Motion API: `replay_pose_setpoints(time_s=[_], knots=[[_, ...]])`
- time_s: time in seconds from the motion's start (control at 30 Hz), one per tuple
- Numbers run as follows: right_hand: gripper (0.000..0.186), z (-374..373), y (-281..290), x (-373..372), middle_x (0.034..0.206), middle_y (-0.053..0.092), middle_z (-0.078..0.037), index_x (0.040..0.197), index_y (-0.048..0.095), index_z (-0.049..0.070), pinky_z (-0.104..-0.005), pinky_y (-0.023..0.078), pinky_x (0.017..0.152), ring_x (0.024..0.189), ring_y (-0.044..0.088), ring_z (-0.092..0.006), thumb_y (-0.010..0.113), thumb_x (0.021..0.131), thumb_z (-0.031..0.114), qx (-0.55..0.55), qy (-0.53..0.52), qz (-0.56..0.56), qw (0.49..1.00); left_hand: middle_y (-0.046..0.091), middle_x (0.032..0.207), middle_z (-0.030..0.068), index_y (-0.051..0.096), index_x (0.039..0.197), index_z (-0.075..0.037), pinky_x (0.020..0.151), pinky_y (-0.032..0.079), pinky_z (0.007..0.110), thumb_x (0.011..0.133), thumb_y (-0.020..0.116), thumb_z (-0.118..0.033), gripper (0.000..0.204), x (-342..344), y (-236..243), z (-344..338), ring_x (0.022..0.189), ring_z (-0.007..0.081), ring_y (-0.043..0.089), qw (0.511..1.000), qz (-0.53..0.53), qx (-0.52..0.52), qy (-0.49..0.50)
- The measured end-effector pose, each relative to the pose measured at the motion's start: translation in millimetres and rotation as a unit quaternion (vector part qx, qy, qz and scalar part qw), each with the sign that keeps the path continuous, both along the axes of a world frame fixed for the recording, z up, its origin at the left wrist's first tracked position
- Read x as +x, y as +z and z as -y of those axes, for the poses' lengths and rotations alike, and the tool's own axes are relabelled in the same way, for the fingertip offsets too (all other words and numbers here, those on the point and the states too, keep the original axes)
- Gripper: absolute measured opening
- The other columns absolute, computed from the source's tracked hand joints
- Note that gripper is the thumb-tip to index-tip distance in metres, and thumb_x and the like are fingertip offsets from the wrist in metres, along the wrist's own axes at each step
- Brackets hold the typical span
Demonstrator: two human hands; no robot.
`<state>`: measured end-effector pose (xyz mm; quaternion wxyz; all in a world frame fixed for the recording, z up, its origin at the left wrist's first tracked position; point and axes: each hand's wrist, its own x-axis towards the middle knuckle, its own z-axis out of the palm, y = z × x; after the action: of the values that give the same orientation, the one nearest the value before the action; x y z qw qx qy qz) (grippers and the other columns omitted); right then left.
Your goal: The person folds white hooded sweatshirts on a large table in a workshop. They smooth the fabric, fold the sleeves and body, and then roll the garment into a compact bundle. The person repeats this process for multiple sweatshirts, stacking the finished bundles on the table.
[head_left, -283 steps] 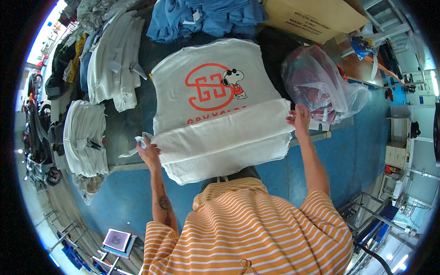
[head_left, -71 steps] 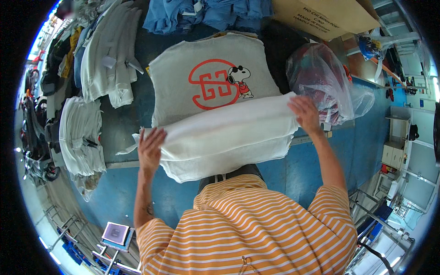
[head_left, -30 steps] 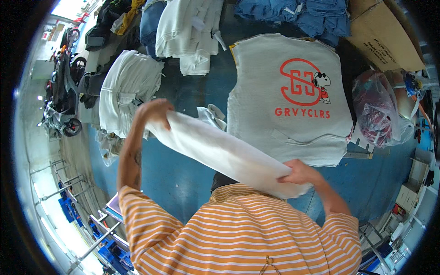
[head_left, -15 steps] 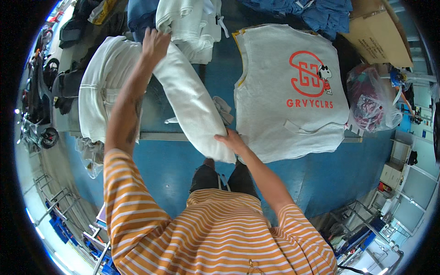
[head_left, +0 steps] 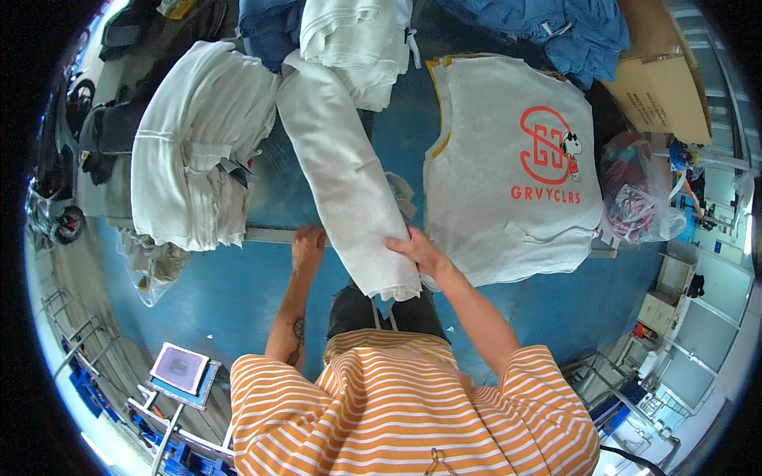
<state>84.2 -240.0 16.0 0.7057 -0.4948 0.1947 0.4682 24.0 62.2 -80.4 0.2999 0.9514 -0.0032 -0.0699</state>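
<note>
A long, narrow white fabric piece, folded lengthwise like a sleeve, lies slanting across the table and hangs over its near edge. My right hand grips its right side close to the lower end, thumb on top. My left hand is at the table edge, just left of the cloth, its fingers curled; whatever they may hold is hidden. To the left is a stack of folded white pieces. On the right lie stacked white garment panels, the top one with a red print and a cartoon dog.
Folded white cloth and blue garments fill the far side. A cardboard box and a clear plastic bag stand at the right. Another plastic bag hangs at the left edge. A small grey scrap lies beside the long piece.
My left hand has left the far end of the long white piece and come back to the near table edge. My right hand still holds the lower end. The view has shifted slightly.
</note>
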Motion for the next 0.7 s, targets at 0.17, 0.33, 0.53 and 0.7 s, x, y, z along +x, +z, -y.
replay_pose_setpoints(time_s=[0.17,0.33,0.53,0.7], knots=[[0.061,-8,-30,-13,0.121,0.066,-0.017,0.132,0.054,-0.003,-0.0399,0.055,0.087,0.104,0.067,-0.0267,0.078,0.086,0.029,-0.07,-0.006,0.034,0.997,0.066,0.086,0.0153,0.067,0.089,-0.002,0.076,0.053,0.047,0.082,0.068,-0.003,0.007,-32,14,-7,0.084,0.0361,0.065,0.993,-0.064,-0.073,-0.073],[0.04,-11,-34,-7,0.114,0.066,-0.023,0.119,0.063,0.004,-0.047,0.052,0.087,0.1,0.065,-0.0425,0.07,0.092,0.032,-0.377,0.252,0.299,0.84,0.066,0.085,0.0172,0.067,0.086,-0.001,0.075,0.053,0.046,0.079,0.07,-0.005,0.009,-36,4,-17,0.083,0.0358,0.066,0.984,-0.043,-0.16,0.065],[0.016,-10,-59,43,0.089,0.065,-0.026,0.094,0.064,-0.003,-0.0521,0.052,0.082,0.087,0.064,-0.0444,0.064,0.085,0.01,-0.574,0.18,0.494,0.628,0.065,0.092,0.0194,0.067,0.089,0.0,0.074,0.052,0.045,0.085,0.063,-0.01,0.011,-40,3,-24,0.083,0.0338,0.066,0.987,-0.031,-0.158,0.015],[0.015,16,-20,52,0.09,0.066,-0.03,0.09,0.064,-0.006,-0.0527,0.052,0.082,0.086,0.065,-0.0459,0.063,0.08,0.006,-0.506,0.277,0.426,0.697,0.07,0.102,0.0168,0.069,0.089,0.0,0.079,0.053,0.047,0.092,0.053,-0.022,0.027,-67,-26,-60,0.087,0.0337,0.067,0.858,-0.063,-0.439,0.259]])
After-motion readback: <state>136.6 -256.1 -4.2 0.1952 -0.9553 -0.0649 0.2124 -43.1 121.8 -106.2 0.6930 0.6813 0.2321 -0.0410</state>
